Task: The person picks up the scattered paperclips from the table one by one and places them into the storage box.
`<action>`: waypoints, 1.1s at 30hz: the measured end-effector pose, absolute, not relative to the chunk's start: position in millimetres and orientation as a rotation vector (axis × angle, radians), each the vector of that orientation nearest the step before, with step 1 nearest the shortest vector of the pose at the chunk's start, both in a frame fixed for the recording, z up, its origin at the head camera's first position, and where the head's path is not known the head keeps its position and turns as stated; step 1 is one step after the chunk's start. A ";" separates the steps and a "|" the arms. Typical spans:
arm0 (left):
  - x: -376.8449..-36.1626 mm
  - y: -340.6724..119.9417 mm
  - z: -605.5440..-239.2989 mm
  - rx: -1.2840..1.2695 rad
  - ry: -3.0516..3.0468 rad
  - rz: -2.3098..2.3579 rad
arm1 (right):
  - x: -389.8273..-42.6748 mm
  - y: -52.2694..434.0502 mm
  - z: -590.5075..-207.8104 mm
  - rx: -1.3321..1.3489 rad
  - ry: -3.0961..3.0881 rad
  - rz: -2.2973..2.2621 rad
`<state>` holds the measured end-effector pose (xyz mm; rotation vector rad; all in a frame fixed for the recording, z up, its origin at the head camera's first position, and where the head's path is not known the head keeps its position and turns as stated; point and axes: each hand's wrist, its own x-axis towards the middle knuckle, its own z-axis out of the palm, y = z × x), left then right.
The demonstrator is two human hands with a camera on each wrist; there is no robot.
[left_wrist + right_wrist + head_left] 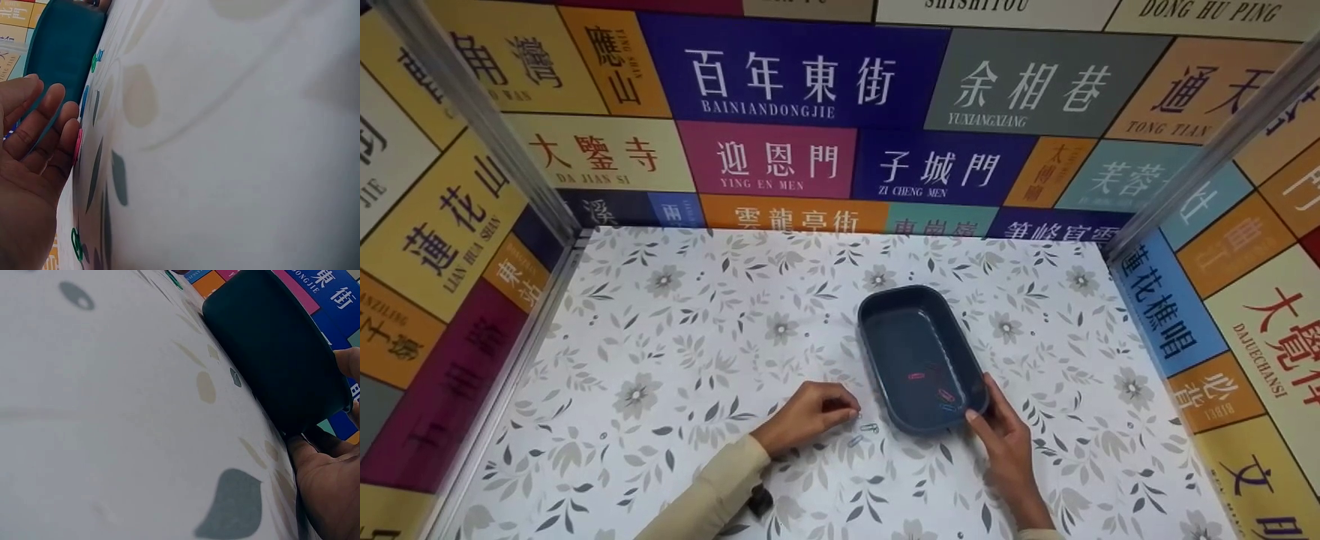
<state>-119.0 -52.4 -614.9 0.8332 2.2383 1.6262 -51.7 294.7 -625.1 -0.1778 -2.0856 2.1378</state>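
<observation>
A dark blue tray (885, 307) stands on the flowered tabletop, with a red paper clip (916, 375) and two more clips inside near its front end. My right hand (1006, 439) grips the tray's near right corner, thumb on the rim and fingers along the outer wall (281, 354). My left hand (808, 414) rests just left of the tray with loosely bent fingers (53, 121), holding nothing. A pink clip (79, 145) lies at its fingertips. Two silvery clips (864, 433) lie on the table beside that hand.
Green clips (76, 242) and a blue clip (84, 101) lie on the tabletop (697, 337) near the left hand. Walls covered in coloured sign panels (810, 75) close in the back and both sides.
</observation>
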 end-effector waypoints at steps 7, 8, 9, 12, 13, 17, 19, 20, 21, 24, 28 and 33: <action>-117.8 -56.5 -617.9 0.870 2.280 1.618 | -52.2 293.8 -625.7 -0.176 -2.077 2.138; -117.5 -57.0 -618.7 0.881 2.294 1.613 | -52.2 293.6 -625.5 -0.175 -2.077 2.138; -117.4 -57.6 -619.4 0.898 2.304 1.607 | -52.3 293.6 -625.4 -0.172 -2.080 2.140; -117.2 -59.5 -621.2 0.959 2.329 1.605 | -52.2 293.7 -625.1 -0.169 -2.088 2.136; -117.2 -60.2 -621.8 0.978 2.334 1.613 | -52.1 293.8 -625.0 -0.169 -2.090 2.136; -117.6 -64.1 -624.1 1.025 2.350 1.661 | -52.3 293.9 -624.8 -0.172 -2.096 2.130; -117.4 -66.8 -624.2 1.029 2.357 1.682 | -52.3 294.0 -625.0 -0.175 -2.099 2.128; -117.3 -68.2 -624.6 1.030 2.362 1.687 | -52.3 294.0 -624.9 -0.174 -2.100 2.126; -116.9 -69.5 -624.8 1.029 2.369 1.694 | -52.3 294.1 -625.0 -0.174 -2.100 2.126; -115.8 -72.5 -624.8 1.006 2.386 1.709 | -52.7 294.5 -625.4 -0.169 -2.099 2.118; -116.0 -75.3 -627.1 1.021 2.408 1.750 | -53.2 294.6 -625.7 -0.171 -2.097 2.109; -117.5 -80.3 -633.9 1.137 2.495 1.741 | -53.1 293.7 -627.0 -0.184 -2.082 2.117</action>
